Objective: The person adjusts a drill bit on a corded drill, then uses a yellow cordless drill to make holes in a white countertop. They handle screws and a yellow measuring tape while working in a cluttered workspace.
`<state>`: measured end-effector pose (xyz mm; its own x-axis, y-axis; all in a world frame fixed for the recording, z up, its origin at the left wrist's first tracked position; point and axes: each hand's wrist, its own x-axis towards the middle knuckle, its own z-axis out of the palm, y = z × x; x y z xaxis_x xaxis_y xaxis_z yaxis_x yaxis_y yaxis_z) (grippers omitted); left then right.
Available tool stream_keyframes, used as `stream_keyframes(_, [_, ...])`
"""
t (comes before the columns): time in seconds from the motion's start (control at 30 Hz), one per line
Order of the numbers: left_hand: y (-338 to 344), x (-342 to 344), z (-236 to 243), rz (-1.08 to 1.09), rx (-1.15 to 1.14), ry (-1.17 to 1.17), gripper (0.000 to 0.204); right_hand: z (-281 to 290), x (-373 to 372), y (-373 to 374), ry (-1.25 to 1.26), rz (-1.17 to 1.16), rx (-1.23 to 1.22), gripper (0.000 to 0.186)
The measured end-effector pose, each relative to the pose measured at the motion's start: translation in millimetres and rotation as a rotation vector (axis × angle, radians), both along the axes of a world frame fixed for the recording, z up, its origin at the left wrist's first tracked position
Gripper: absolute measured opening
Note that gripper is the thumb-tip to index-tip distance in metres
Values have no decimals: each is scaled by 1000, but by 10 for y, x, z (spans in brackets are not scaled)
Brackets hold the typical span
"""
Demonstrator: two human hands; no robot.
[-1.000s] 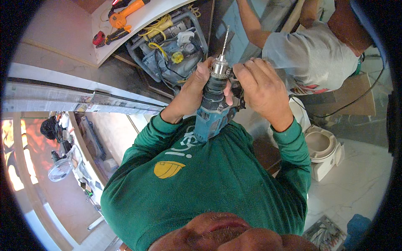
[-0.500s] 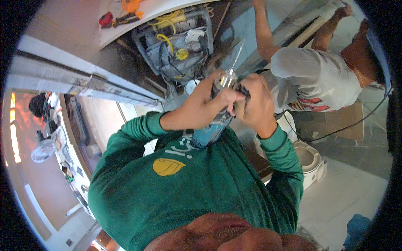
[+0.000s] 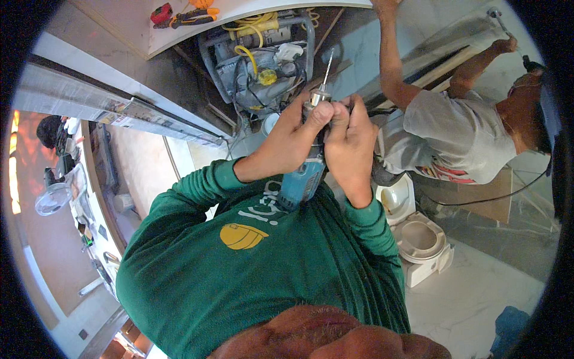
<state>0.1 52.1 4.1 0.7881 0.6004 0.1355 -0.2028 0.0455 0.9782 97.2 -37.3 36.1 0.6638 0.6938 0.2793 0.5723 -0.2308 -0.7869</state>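
Note:
I hold a teal power drill (image 3: 299,182) pointing away from my body, with a silver chuck (image 3: 320,96) and a long bit (image 3: 329,66) at its front. My left hand (image 3: 290,137) wraps round the drill just behind the chuck, its thumb laid across the top. My right hand (image 3: 353,143) grips at the chuck end from the other side, fingers bent beside my left thumb. The drill's rear rests against my green shirt (image 3: 251,263). My hands hide most of its front housing.
A co-worker (image 3: 460,131) reaches along the wall at right. Below them stands a toilet (image 3: 424,248) beside a cable (image 3: 502,196). A framed machine with yellow hose (image 3: 251,96) sits under a shelf (image 3: 227,15) holding tools. At left are a panel (image 3: 107,102) and cluttered counter (image 3: 81,197).
My right hand has swung lower and inward around the drill; my left thumb has come over its top. The co-worker's arms have reached farther along the wall, and the view has shifted.

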Motion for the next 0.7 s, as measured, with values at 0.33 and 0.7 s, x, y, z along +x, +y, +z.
stream_keyframes(0.33, [64,103,-106,-143,67,93,49,-215,-144,-356,47,-195,222,26])
stream_keyframes(0.7, [174,-91,-173,-297,-381,30,76,-307,339,-417,-8,126,218,17])
